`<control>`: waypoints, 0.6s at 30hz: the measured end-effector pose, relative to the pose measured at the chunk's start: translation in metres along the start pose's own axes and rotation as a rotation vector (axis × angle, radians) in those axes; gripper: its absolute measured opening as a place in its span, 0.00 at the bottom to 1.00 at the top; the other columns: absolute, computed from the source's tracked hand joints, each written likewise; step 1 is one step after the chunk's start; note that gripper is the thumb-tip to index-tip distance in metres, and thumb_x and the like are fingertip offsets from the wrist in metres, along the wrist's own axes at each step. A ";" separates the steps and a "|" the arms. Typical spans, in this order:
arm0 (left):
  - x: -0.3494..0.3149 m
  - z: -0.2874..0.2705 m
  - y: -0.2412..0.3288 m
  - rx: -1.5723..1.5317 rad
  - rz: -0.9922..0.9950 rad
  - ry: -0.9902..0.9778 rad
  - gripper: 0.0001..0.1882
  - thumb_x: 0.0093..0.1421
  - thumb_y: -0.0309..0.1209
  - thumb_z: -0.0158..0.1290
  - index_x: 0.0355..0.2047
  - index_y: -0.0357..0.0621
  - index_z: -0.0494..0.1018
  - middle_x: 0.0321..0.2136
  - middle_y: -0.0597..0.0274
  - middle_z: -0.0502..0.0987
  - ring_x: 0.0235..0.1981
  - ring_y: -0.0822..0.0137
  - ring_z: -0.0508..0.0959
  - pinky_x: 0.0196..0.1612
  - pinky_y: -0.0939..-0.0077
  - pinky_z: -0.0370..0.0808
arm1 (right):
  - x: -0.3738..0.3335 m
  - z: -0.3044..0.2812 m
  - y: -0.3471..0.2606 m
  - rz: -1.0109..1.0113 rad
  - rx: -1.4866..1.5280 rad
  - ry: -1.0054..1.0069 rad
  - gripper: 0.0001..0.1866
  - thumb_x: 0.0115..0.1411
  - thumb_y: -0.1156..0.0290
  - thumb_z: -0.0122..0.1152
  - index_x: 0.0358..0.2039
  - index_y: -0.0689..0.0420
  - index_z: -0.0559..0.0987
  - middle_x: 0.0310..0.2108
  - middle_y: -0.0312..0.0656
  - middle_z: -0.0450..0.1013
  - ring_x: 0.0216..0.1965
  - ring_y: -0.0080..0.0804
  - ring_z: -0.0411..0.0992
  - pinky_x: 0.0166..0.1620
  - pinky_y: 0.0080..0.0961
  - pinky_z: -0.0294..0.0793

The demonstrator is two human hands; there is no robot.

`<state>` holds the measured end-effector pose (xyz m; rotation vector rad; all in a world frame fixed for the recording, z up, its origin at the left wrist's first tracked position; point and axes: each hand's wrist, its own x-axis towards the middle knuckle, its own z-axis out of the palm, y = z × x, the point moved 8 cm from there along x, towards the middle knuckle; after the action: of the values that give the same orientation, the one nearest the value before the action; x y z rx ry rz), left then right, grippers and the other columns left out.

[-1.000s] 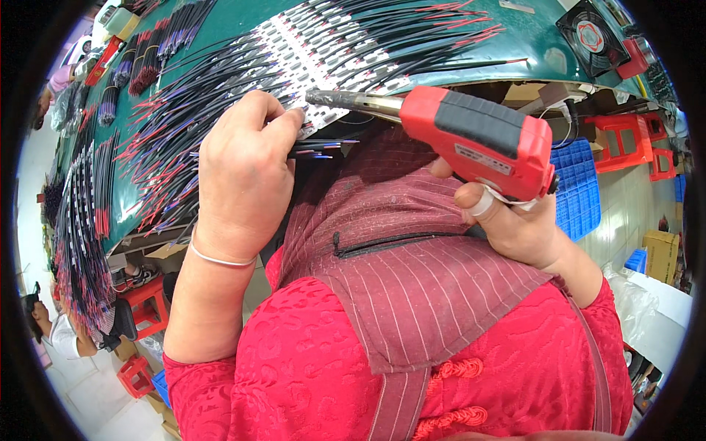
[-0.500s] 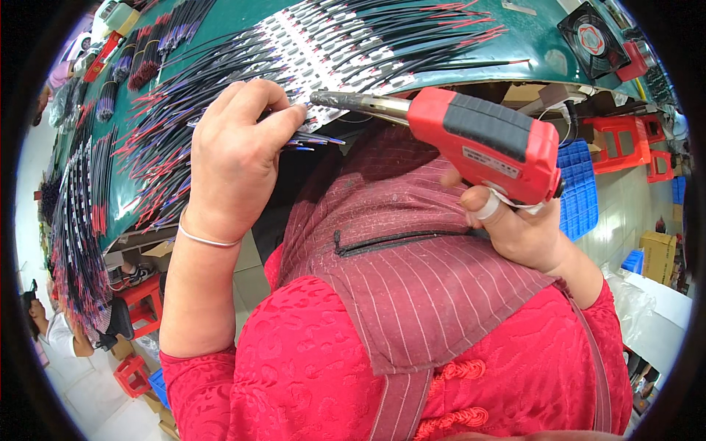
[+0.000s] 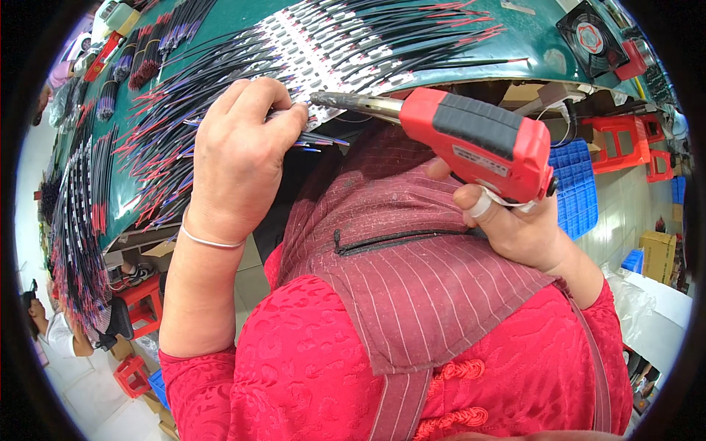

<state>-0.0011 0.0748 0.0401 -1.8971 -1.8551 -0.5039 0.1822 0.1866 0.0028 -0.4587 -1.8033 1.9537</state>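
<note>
My left hand (image 3: 243, 151) is closed at the near edge of the green table, thumb against bent fingers, pinching wires. Black wires (image 3: 318, 140) with bluish ends stick out beneath it. In my right hand (image 3: 515, 228) is a red and black soldering gun (image 3: 474, 136), its thumb wrapped in white tape. The gun's dark tip (image 3: 323, 98) points left, close to my left fingertips and over the near end of a white strip of small boards (image 3: 305, 55). Whether the tip touches anything I cannot tell. Rows of black wires with red and blue ends fan out from both sides of the strip.
Bundles of wires (image 3: 151, 51) lie on the green table (image 3: 471, 70) at the far left. More wired strips (image 3: 73, 220) hang over its left edge. A square black fan (image 3: 592, 40) stands at the far right. Red stools (image 3: 621, 143) and a blue crate (image 3: 575, 187) are right of me.
The soldering gun and my right hand have shifted slightly left. My left hand has moved a little to the right, still pinching the wires.
</note>
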 end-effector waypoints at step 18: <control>0.003 -0.001 0.003 0.030 0.030 -0.047 0.06 0.48 0.25 0.55 0.28 0.44 0.79 0.27 0.63 0.73 0.31 0.61 0.74 0.35 0.67 0.72 | -0.001 -0.002 -0.005 -0.027 -0.041 -0.045 0.22 0.60 0.85 0.61 0.55 0.63 0.72 0.49 0.44 0.77 0.48 0.25 0.76 0.51 0.22 0.76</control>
<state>0.0019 0.0769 0.0427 -1.9295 -1.8504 -0.4225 0.1842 0.1882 0.0079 -0.4047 -1.8709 1.9263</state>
